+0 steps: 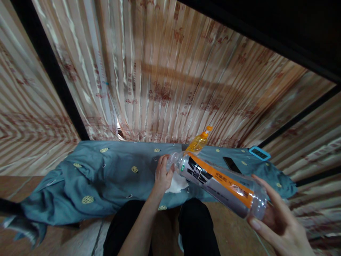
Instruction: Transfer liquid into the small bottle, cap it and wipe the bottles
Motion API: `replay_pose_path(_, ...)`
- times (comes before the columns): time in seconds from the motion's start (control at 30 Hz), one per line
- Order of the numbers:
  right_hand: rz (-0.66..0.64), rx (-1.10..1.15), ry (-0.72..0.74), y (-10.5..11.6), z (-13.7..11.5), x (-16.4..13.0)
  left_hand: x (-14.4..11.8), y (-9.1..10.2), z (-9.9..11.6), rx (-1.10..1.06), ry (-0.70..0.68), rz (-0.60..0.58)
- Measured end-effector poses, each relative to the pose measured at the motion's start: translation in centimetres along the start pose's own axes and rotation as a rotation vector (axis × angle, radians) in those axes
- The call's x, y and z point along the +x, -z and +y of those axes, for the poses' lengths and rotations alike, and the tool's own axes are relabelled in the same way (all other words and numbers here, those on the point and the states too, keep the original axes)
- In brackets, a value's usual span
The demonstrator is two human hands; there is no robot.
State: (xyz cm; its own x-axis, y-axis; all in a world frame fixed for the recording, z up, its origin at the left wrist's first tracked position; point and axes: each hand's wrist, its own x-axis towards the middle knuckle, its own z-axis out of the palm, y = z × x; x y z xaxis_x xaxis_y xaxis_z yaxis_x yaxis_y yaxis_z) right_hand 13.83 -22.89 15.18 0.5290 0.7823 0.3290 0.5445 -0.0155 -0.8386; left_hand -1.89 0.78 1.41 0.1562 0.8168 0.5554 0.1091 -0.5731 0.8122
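While a tall wall of sheets in wrinkled clear wrap with red printing fills the background, dark bars cross it at left and right. Below, a blue-green cloth with yellow oval prints stretches from side to side, bunched at its left end. The person's knees, in black, are at its near edge. Close to the wall, a yellow bottle with an orange pump top appears slanted, its lower end hidden behind the neck of the large bottle. White paper lies beside the left hand, partly covered. Toward the right end of the cloth are a blue-rimmed device and, nearer the large bottle, a dark phone.

The large bottle is held above the cloth, tipped over, with its neck to the left and its base to the lower right. It is clear plastic, wrapped in a grey and orange label with bold black lettering. The right hand is clamped round the base. The left hand, well apart from it, has its fingers closed on the narrow neck; whether a cap is on cannot be made out.
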Motion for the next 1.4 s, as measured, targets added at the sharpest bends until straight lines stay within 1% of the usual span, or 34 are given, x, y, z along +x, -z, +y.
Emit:
replay_pose_path(0.13,0.029,0.020,-0.035,-0.6,-0.8,-0.3,0.0,0.0,0.1,0.002,-0.002,-0.008)
replay_pose_path(0.2,0.035,0.023,-0.046,-0.3,-0.7,-0.1,-0.1,0.0,0.0,0.004,0.003,-0.010)
replay_pose_path(0.37,-0.082,-0.035,0.011,1.5,1.0,0.7,-0.1,-0.1,-0.1,-0.003,0.004,0.002)
replay_pose_path(0.43,-0.094,-0.048,0.031,2.0,1.4,0.9,-0.1,-0.1,-0.2,-0.001,0.010,0.000)
replay_pose_path(0.63,-0.093,-0.043,0.003,2.1,1.2,1.0,-0.2,-0.1,-0.2,-0.001,0.012,0.002)
replay_pose_path(0.77,-0.137,-0.060,0.065,2.2,1.2,1.1,-0.2,-0.1,-0.2,-0.002,0.007,0.003)
replay_pose_path(1.0,-0.086,-0.086,0.049,2.1,1.2,1.0,-0.3,-0.2,-0.4,-0.003,-0.008,0.008)
replay_pose_path(1.2,-0.110,-0.092,0.060,2.0,1.0,1.1,-0.3,-0.3,-0.5,0.012,-0.004,0.005)
replay_pose_path(1.33,-0.052,-0.067,0.038,1.6,0.7,0.9,-0.2,-0.2,-0.5,0.009,-0.012,0.002)
replay_pose_path(1.4,-0.046,-0.064,0.035,1.6,0.8,0.9,-0.2,-0.2,-0.4,0.003,-0.014,-0.001)
